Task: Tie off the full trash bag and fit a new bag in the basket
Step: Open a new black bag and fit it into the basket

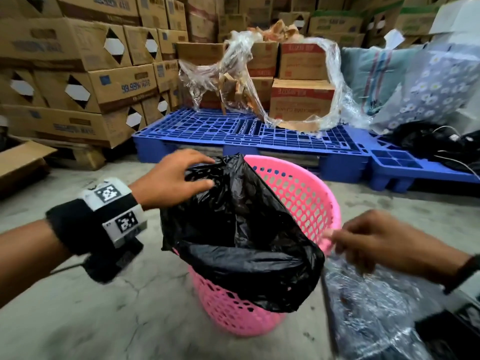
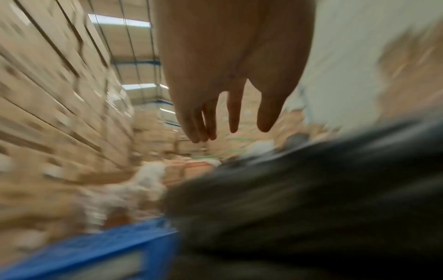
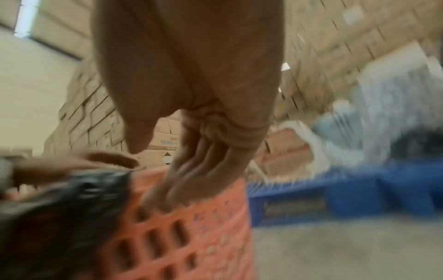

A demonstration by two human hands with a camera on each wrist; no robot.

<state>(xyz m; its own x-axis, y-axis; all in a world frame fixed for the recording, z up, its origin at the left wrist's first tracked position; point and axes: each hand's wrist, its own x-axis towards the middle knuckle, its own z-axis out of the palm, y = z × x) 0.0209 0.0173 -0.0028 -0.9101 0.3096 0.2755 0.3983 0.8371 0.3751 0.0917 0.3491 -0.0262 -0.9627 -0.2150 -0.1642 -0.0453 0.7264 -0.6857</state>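
A pink perforated basket (image 1: 306,193) (image 3: 191,236) stands on the concrete floor. A black bag (image 1: 246,242) (image 2: 311,199) (image 3: 59,217) lies over its near and left rim, and one corner stands up at the far left. My left hand (image 1: 207,172) (image 2: 235,132) is at that raised corner with its fingers straight and spread, gripping nothing. My right hand (image 1: 337,240) (image 3: 146,176) is at the basket's right rim, blurred, its fingers curled down onto the rim. A crinkled clear plastic bag (image 1: 376,307) lies on the floor below my right hand.
Blue plastic pallets (image 1: 233,131) lie just behind the basket, carrying cartons (image 1: 301,100) and loose stretch wrap (image 1: 233,74). Tall stacks of cardboard boxes (image 1: 78,74) line the left and back. Patterned sacks (image 1: 428,94) and black cables sit at the right.
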